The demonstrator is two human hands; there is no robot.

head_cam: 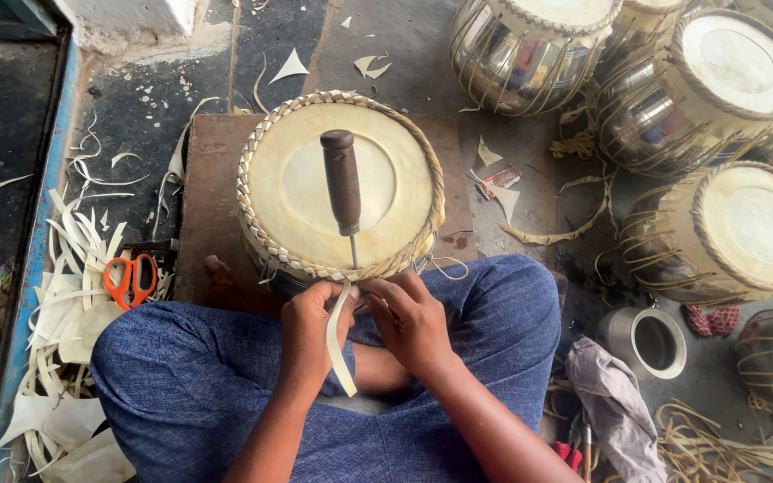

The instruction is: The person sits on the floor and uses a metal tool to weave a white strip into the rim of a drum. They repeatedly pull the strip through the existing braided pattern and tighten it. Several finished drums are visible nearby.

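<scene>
Pale hide strap is pinched in the left hand; the right hand, fingers curled, presses the near rim of the drum, which stands on a wooden board by the knees. An awl stands stuck in the braided edge. Lacing looks underway; threading needs a firm pull. A small red-and-white packet lies right of the board
</scene>
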